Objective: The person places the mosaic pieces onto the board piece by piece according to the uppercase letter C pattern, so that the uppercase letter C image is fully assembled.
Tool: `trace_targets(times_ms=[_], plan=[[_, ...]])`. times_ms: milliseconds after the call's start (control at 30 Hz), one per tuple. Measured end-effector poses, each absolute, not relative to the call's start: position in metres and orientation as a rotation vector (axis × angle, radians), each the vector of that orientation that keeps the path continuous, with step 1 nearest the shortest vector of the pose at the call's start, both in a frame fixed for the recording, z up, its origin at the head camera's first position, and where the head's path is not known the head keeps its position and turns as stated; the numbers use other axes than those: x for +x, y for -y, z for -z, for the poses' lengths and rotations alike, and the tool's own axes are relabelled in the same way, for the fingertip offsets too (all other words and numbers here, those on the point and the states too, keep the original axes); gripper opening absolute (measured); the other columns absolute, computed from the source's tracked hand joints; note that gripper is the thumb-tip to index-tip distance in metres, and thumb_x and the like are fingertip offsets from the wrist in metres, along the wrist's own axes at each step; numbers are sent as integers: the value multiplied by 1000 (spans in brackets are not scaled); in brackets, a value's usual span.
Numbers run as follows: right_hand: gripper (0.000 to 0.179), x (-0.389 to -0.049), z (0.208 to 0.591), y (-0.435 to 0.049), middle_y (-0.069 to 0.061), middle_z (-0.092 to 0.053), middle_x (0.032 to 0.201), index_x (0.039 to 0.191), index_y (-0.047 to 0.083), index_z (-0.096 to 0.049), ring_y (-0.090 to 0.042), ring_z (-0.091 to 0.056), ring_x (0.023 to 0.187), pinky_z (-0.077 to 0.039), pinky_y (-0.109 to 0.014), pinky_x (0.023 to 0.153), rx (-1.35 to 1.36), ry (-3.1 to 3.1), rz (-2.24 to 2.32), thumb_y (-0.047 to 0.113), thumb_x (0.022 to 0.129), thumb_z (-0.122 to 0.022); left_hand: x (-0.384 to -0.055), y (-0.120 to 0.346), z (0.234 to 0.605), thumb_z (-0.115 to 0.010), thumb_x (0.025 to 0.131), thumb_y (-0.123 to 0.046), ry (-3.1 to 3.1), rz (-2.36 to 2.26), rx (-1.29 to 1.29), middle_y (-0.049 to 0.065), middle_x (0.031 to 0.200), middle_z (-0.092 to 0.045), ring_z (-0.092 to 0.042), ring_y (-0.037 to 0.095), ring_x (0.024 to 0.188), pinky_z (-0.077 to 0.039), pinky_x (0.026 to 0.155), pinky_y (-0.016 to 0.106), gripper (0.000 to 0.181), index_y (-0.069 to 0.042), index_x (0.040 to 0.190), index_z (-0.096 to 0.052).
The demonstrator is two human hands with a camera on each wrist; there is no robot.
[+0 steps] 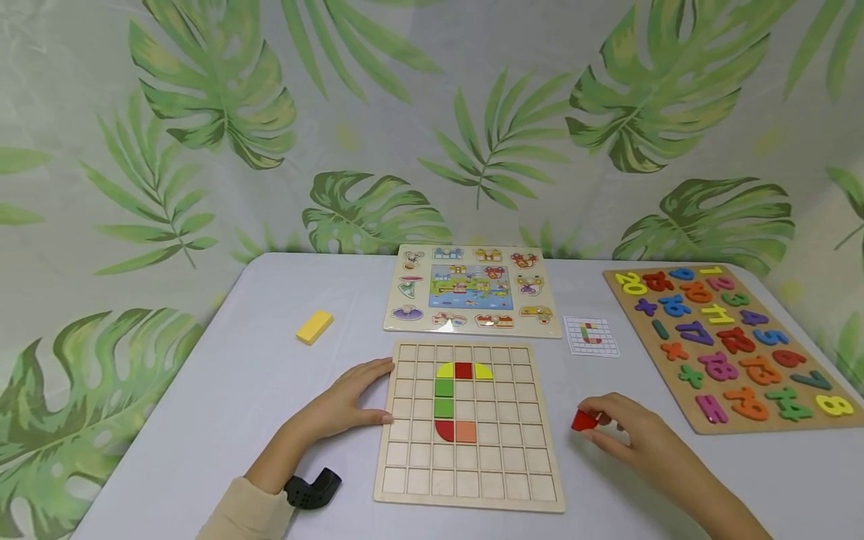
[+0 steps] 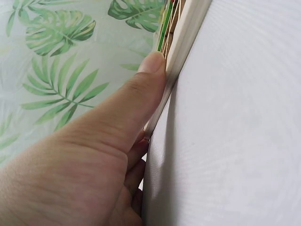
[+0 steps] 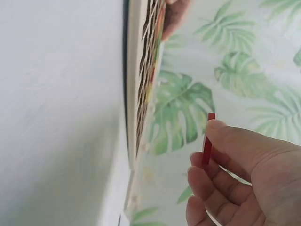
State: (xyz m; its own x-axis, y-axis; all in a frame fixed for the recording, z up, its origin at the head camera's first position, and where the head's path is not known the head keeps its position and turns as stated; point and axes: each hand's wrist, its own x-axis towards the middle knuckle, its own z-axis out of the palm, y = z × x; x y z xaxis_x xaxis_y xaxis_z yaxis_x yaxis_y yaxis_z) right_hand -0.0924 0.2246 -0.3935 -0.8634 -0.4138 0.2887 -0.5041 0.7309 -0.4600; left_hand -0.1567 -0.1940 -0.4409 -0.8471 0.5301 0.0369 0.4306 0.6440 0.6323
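A wooden grid board [image 1: 501, 459] lies flat at the middle of the table. Set in its cells are yellow corner tiles [image 1: 484, 371], a dark red square [image 1: 463, 370], green squares [image 1: 443, 408], a red corner tile [image 1: 445, 430] and an orange square [image 1: 466, 432], together making a C-like curve. My left hand [image 1: 337, 405] touches the board's left edge with thumb and fingertips, the fingers fairly straight. To the right of the board, my right hand [image 1: 628, 431] pinches a thin red tile [image 3: 209, 139] between thumb and fingers, raised off the table. Its full outline is partly covered by the fingers.
A small card [image 1: 591, 336] printed with a similar coloured curve lies right of the board. Behind stands a picture puzzle [image 1: 472, 288]. A number puzzle board [image 1: 736, 349] lies at the right, a yellow block [image 1: 314, 328] at the left. A leaf-patterned cloth [image 1: 378, 202] hangs behind.
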Motion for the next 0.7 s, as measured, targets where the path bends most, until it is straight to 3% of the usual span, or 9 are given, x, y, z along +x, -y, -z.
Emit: trace_targets(times_ms=[467,700], plan=[[23,-109,408,-153,13,-54,104,106,15,-62,-7,-51,95,-46,-28,82,1024,2851,-1006,19,83,-65,-158,192,441,-66,72,-53,-2704,-989,771,3,143,-29,-21,24,131,-19,105,45,85,-11,139,-35],[22,-113,422,-142,15,-53,102,106,17,-63,-5,-50,90,-46,-25,78,1038,2855,-1042,20,84,-64,-158,192,441,-67,72,-52,-2709,-977,772,4,143,-29,-22,24,131,-18,105,44,85,-10,139,-35]])
